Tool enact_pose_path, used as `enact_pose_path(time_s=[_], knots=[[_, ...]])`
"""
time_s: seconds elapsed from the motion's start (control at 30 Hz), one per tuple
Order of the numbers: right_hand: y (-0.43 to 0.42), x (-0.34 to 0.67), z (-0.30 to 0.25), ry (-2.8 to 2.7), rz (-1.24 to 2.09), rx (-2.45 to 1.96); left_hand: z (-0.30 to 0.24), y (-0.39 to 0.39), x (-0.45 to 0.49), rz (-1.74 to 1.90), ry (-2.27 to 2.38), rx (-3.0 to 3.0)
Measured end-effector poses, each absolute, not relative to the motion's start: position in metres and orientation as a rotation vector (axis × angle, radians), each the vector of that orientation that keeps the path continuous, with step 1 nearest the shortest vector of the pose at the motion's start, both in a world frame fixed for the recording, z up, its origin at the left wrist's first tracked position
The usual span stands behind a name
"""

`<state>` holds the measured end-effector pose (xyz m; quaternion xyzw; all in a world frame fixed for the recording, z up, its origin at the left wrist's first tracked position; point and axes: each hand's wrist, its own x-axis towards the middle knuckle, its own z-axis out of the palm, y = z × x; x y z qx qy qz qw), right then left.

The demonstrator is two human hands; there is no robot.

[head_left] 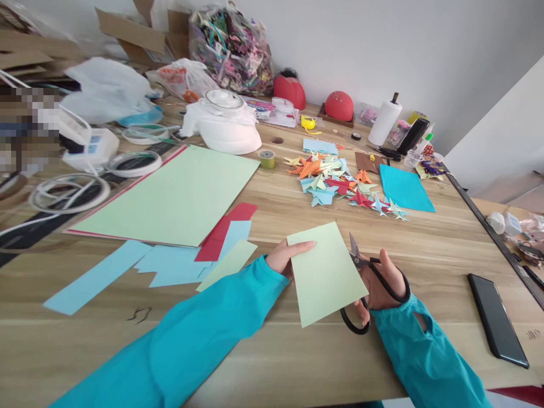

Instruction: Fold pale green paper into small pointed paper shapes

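My left hand (287, 256) grips a pale green sheet of paper (325, 277) by its left edge, thumb on top and the other fingers hidden beneath. In my right hand (382, 283) is a pair of scissors (357, 260) with black loop handles, its blades parted and pointing away from me beside the sheet's right edge. Part of the lower blade area is hidden by the paper. Left of my hands lie cut strips in light blue (97, 277), red (225, 232) and pale green (227, 265). Behind them rests a stack of large green sheets (170, 195).
Folded paper cranes (331, 175) lie in a pile beyond my hands, near a turquoise square (407, 188) and a thread spool (267, 160). A black phone (498, 320) is at the right. Coiled white cables (68, 192) and bags (108, 88) crowd the far left.
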<state>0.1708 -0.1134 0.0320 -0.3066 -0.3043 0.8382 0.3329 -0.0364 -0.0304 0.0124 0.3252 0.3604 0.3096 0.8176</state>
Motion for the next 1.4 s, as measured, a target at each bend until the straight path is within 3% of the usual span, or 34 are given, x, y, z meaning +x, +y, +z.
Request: enact_pose_path(time_s=[1.4], knots=[[-0.1104,0.1696,0.0315,-0.698,2.126,-0.805,0.0137,-0.0341,-0.0342,0.672,0.848,0.739]])
